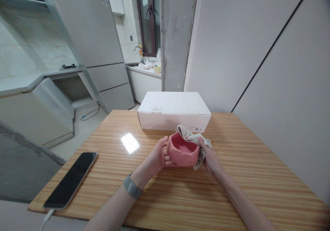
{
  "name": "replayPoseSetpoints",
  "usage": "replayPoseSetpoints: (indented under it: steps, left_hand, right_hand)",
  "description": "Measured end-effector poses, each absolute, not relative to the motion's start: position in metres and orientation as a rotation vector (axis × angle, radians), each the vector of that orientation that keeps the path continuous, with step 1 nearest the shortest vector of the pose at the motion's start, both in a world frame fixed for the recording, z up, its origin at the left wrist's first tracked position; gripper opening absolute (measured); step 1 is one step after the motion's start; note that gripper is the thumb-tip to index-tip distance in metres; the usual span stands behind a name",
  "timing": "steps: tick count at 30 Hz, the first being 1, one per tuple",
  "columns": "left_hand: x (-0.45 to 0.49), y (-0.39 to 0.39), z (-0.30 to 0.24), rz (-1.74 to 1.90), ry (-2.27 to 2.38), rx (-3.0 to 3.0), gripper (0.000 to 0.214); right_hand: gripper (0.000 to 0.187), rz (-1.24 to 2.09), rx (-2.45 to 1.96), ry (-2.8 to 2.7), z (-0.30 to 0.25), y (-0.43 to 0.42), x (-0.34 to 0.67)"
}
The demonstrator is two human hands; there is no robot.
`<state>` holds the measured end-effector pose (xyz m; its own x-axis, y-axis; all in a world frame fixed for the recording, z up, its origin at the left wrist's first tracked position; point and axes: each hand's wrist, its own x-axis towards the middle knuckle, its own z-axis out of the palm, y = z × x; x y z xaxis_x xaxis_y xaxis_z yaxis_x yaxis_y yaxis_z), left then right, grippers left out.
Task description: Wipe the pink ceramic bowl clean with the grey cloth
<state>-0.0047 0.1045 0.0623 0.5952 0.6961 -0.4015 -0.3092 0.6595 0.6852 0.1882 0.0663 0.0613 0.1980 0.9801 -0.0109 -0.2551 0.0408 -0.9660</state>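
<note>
A pink, faceted bowl-like pot (183, 157) is tilted toward me above the wooden table, its hollow inside showing. My left hand (156, 157) grips it from the left side, with fingers round its wall and underneath. On the other side, my right hand (210, 157) is closed on a light grey-beige cloth (190, 135). The cloth lies over the pot's back right rim and hangs down its right side. Part of the right hand's fingers is hidden behind the cloth and the pot. A grey band sits on the left wrist.
Behind the pot, a white cardboard box (175, 104) stands at the far side of the table (247, 176). A dark-screened phone (72, 179) with a white cable (47, 219) lies at the left edge. Beyond are a fridge (90, 28), a sink counter and a wall on the right.
</note>
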Motion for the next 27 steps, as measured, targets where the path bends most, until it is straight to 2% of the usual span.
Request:
replayPoseSetpoints:
  steps: [3,7,15,20,24,27]
  left_hand:
    - [-0.010,0.108,0.058,0.516,0.667,0.609,0.049]
    - [-0.009,0.109,0.048,0.508,0.639,0.627,0.037]
    - [0.001,0.107,0.046,0.714,0.749,0.642,0.031]
    - [0.005,0.101,0.051,0.819,0.780,0.592,0.038]
    - [0.006,0.095,0.057,0.792,0.647,0.594,0.037]
    - [0.001,0.094,0.059,0.706,0.574,0.641,0.031]
  right_hand:
    - [0.038,1.324,-1.040,-0.829,0.070,0.064,0.187]
    - [0.040,1.438,-1.027,-0.825,0.074,0.060,0.184]
    - [0.041,1.152,-1.063,-0.890,0.049,0.069,0.186]
    - [0.040,0.973,-1.170,-0.943,0.066,0.059,0.173]
    - [0.038,0.920,-1.181,-0.973,0.077,0.055,0.173]
    - [0.038,1.010,-1.140,-0.973,0.074,0.058,0.183]
